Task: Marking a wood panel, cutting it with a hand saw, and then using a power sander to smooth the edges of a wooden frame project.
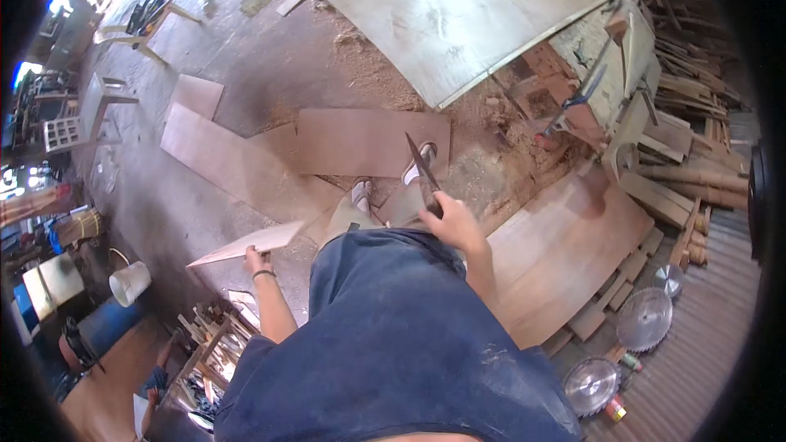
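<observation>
Right hand [458, 225] clenched round the handle of a handsaw [420, 165]; blade points away from the body, above the floor and in front of the right foot; left hand [257, 260] grasps a thin wooden board [246, 245] by its near edge, dark band on the wrist; board is held out to the person's left, tilted, well apart from the saw (finger placement too small to tell).

Just beyond the hands, the sandalled feet; the right one is at a rectangular plywood piece [360, 143] lying flat on the floor; to its left a longer plywood strip [221, 151], with a smaller offcut [196, 96] at its far end; sawdust [368, 65] spreads over the floor farther out; a big pale panel [458, 8] fills the top, a blue clamp [585, 90] near its right corner.

Right side: wide wooden sheet [557, 254], then three round saw blades [644, 319] near corrugated metal [704, 336]; scrap timber [696, 90] piled behind; left side: white bucket [129, 283], and farther off a pale chair [102, 106].
</observation>
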Tool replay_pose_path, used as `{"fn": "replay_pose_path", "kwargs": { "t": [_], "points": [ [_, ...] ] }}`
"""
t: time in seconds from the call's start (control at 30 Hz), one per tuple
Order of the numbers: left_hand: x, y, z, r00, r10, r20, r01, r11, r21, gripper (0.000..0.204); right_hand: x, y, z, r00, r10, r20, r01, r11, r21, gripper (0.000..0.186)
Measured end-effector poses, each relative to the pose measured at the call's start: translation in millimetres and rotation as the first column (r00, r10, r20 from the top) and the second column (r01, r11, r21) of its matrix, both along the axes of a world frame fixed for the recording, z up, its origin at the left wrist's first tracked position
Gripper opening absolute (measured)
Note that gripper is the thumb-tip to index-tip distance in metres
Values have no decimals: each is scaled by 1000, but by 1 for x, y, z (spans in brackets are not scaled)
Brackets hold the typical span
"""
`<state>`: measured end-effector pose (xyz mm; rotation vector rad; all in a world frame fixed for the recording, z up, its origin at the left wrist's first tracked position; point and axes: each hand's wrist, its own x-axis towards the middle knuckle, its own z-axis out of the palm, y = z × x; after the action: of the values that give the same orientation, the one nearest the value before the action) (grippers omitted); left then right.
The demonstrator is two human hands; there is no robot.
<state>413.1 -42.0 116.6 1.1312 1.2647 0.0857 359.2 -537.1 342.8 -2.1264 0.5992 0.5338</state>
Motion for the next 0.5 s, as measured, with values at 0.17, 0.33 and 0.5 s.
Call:
{"fn": "replay_pose_path", "kwargs": {
  "t": [0.17,0.33,0.5],
  "points": [
    [-45,2,-12,965,-238,-105,255,948,190,20,-74,57,-20,978,-115,174,127,990,-57,47],
    [-50,-67,74,559,-647,-520,829,437,348,21,-107,74,-3,988,-147,48,147,989,4,43],
    [-26,-80,57,-150,-838,-524,888,-347,301,33,-146,64,14,973,-152,172,158,987,-20,42]
  ]
}}
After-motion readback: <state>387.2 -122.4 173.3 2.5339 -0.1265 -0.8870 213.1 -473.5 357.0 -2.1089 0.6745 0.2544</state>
